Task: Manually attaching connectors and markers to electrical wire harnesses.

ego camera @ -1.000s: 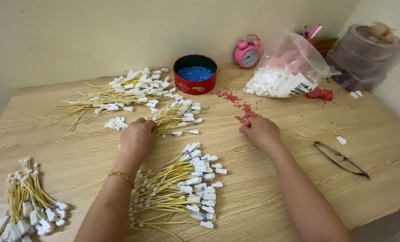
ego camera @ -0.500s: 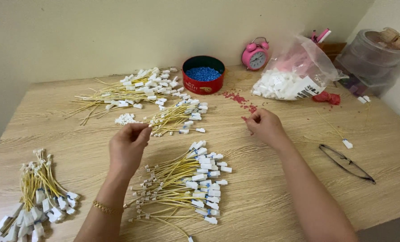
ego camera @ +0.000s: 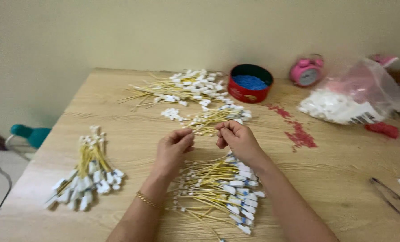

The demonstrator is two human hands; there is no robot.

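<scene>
Left hand (ego camera: 173, 150) and right hand (ego camera: 238, 140) raised together, fingertips pinching a thin yellow wire (ego camera: 204, 131), likely for fitting its end. Just below the grip, a bundle of finished wires (ego camera: 220, 190). Beyond it, a red tin (ego camera: 250, 83) holding blue pieces; farther right, a plastic bag (ego camera: 352, 98) of white connectors.

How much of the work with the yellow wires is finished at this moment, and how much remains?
Seemingly done: a pile of yellow wires with white and blue ends lies below the hands, and a bundle lies at the left. In hand: the left hand and right hand meet over one small piece, too small to tell. Probably left: the far pile, the loose white pieces and the bag of white parts.
</scene>
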